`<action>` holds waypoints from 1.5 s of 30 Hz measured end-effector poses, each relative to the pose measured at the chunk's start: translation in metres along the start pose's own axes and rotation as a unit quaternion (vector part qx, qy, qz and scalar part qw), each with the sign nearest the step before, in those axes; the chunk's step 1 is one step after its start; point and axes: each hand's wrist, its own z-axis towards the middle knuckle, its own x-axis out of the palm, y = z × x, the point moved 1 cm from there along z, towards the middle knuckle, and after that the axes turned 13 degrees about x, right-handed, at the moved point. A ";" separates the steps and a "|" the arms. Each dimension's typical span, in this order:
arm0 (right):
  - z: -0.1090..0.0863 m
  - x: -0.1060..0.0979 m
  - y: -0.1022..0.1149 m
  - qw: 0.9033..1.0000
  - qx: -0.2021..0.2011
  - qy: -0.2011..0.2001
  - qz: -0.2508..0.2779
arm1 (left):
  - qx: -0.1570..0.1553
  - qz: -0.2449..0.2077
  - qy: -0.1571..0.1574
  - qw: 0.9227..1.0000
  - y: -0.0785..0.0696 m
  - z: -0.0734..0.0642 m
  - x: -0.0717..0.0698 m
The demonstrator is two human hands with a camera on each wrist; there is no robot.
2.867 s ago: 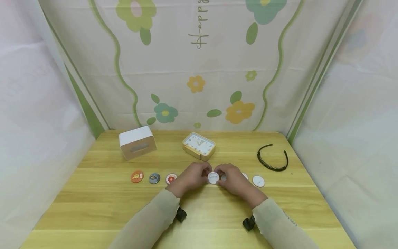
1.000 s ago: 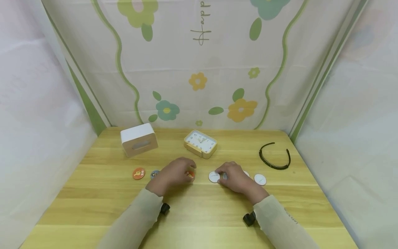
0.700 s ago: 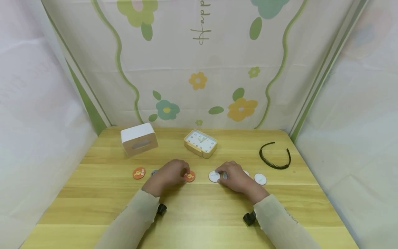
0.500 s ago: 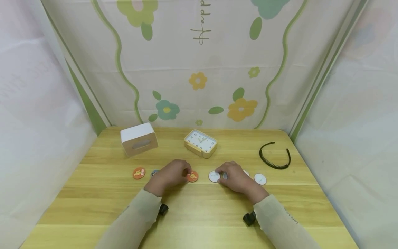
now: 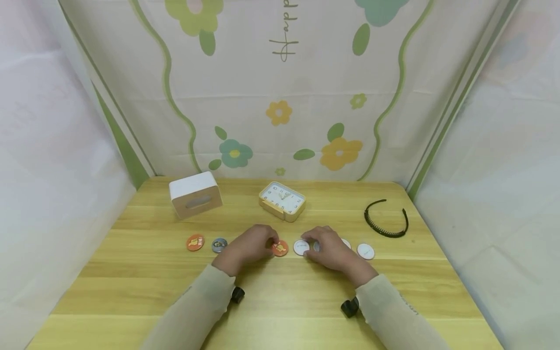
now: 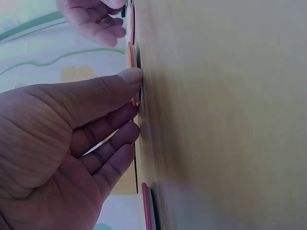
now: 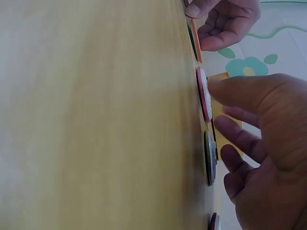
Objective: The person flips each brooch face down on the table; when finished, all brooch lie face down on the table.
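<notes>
In the head view my left hand [image 5: 255, 243] pinches an orange pin badge [image 5: 280, 248] by its left edge, flat on the table. The left wrist view shows my thumb [image 6: 132, 75] on that badge's rim. Just right of it lies a white-backed pin badge [image 5: 301, 247], face down. My right hand [image 5: 329, 249] is over its right side, thumb close to the back [image 7: 205, 93] and the other fingers apart and loosely bent. A second face-down badge [image 7: 210, 158] sits beneath that hand. Whether the right thumb touches the badge is unclear.
Left of my hands lie another orange badge [image 5: 195, 242] and a blue-grey badge [image 5: 219, 245]. Two more white-backed badges, one at the far right [image 5: 365, 251], lie beyond my right hand. Behind stand a tissue box [image 5: 195, 195], a clock [image 5: 282, 201] and a black headband [image 5: 387, 221].
My left hand left the white-backed badge, took hold of the orange badge and slid it right, close beside the white-backed one. My right hand stayed near that badge, shifting slightly.
</notes>
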 end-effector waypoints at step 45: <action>0.006 0.026 0.047 0.987 -0.102 -0.066 -0.109 | 0.032 0.006 -0.020 0.999 0.002 -0.006 -0.004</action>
